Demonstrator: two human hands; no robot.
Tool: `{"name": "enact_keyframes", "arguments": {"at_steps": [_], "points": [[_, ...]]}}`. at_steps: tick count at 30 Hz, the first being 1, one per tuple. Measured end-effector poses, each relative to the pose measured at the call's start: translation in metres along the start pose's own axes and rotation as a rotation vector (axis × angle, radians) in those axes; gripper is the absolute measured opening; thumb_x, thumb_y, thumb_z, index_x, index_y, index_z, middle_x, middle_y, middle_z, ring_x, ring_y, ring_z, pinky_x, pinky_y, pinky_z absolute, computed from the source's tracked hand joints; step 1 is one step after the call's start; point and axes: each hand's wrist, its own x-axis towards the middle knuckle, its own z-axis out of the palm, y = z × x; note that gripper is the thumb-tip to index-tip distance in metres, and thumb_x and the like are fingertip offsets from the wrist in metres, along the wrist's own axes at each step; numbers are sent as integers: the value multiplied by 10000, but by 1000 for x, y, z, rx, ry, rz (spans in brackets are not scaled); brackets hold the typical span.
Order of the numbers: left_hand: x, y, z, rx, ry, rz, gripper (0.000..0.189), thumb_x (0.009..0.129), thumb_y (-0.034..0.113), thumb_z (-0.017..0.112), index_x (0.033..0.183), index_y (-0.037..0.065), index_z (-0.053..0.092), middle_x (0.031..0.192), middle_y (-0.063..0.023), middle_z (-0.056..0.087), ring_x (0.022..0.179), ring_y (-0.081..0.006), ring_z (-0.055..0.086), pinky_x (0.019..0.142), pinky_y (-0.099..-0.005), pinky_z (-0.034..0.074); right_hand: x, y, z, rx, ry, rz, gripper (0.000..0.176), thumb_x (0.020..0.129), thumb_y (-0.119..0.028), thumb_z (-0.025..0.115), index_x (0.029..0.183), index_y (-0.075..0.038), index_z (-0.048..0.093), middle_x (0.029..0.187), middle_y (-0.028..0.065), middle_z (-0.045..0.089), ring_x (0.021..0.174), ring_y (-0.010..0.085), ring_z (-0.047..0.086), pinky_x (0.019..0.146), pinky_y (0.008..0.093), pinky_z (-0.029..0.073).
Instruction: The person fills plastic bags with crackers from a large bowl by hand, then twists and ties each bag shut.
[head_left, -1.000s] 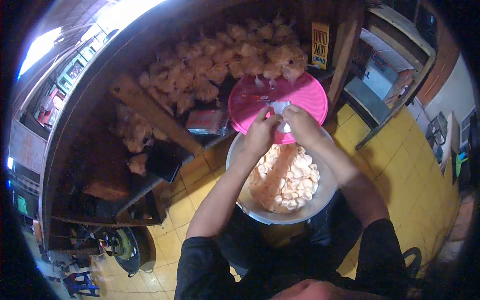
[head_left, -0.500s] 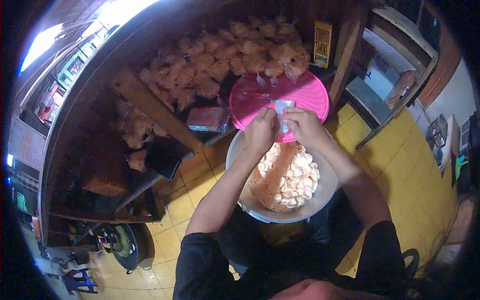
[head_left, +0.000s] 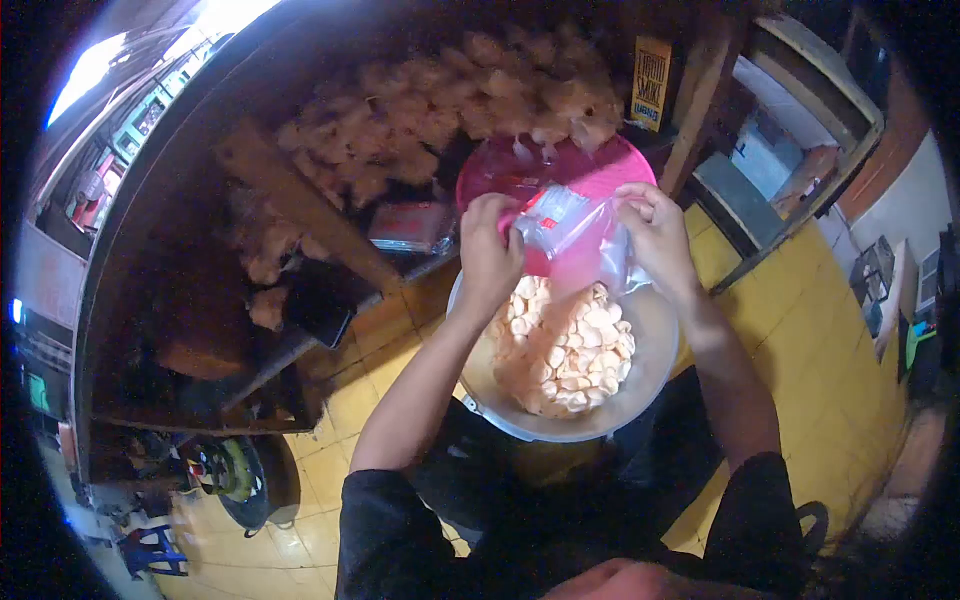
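Note:
Between my two hands a clear plastic bag is stretched out over the far rim of a large pale tub. My left hand pinches its left side. My right hand has the upper right edge between thumb and fingers. A red-and-white printed label shows near the left hand. Below, the tub holds a heap of pale round crackers. Behind the bag lies a round pink tray, partly covered by bag and hands.
Many filled bags of crackers are piled on the dark wooden shelf. A stack of flat plastic packs and a dark phone-like slab lie at its edge. A yellow box stands behind. A black pan rests on the yellow tiles.
My hands have moved apart, the right one up and to the right. The bag, bunched small between them before, is now spread open wide.

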Motion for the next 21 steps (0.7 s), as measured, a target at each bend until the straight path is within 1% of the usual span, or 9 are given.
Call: {"name": "enact_keyframes", "arguments": {"at_steps": [3, 5, 9, 11, 15, 17, 19, 20, 21], "points": [[-5, 33, -18, -52, 105, 14, 191, 829, 68, 647, 985, -8, 569, 954, -160, 575, 930, -340, 567, 831, -399, 450, -2, 6, 7, -83, 33, 11, 205, 908, -29, 572, 1101, 29, 610, 842, 76, 696, 725, 109, 634, 653, 243, 504], [-17, 59, -28, -149, -120, 210, 211, 855, 137, 665, 973, -6, 564, 998, -164, 566, 934, -345, 562, 799, -411, 448, -1, 19, 12, -94, 17, -69, 236, 898, -36, 576, 1118, 22, 640, 874, 96, 715, 784, 139, 677, 699, 258, 531], [-40, 88, -19, -69, -258, 331, 267, 832, 171, 702, 984, 5, 558, 1042, -174, 553, 937, -355, 557, 779, -432, 454, -6, 19, 26, -248, 26, -66, 212, 897, -70, 587, 1033, 58, 688, 917, 124, 726, 820, 166, 695, 745, 282, 543], [-51, 80, -7, -50, -200, 227, 344, 826, 177, 662, 1101, 7, 546, 1095, -135, 550, 995, -342, 542, 807, -456, 437, -5, 28, 31, -230, 6, -73, 223, 903, -78, 589, 1032, 76, 685, 917, 127, 727, 832, 169, 695, 748, 289, 544], [-46, 50, -8, -43, -292, 120, 294, 810, 71, 619, 1085, 2, 542, 982, -150, 589, 882, -349, 585, 760, -452, 490, -16, 10, 41, 161, -109, 165, 267, 923, -106, 599, 1112, 72, 659, 933, 120, 713, 833, 162, 684, 741, 281, 537], [-43, 51, -16, -79, -191, 164, 204, 852, 37, 588, 1048, 4, 539, 898, -156, 610, 791, -318, 616, 693, -395, 510, -16, 6, 41, 326, -122, 270, 289, 929, -117, 603, 1145, 70, 646, 940, 117, 707, 825, 158, 678, 730, 276, 530], [-40, 60, -28, -420, -295, -292, 99, 937, 51, 565, 1029, 17, 548, 840, -105, 606, 765, -196, 627, 676, -358, 498, -14, 11, 40, 245, -150, 208, 265, 939, -154, 615, 1081, 66, 653, 931, 112, 696, 790, 148, 662, 685, 270, 516], [-44, 48, -20, -563, -248, -348, 72, 964, 77, 556, 1004, 19, 539, 814, -46, 607, 745, -102, 597, 644, -290, 485, -15, 13, 40, 245, -154, 209, 265, 939, -154, 615, 1081, 66, 653, 931, 112, 696, 790, 148, 662, 685, 270, 516], [-42, 43, -19, -561, -246, -351, 72, 964, 77, 556, 1004, 19, 539, 814, -46, 607, 745, -102, 597, 644, -290, 485, -18, 9, 43, 152, -114, 141, 244, 933, -184, 634, 1004, 48, 655, 886, 101, 694, 764, 138, 654, 662, 275, 511]]}}
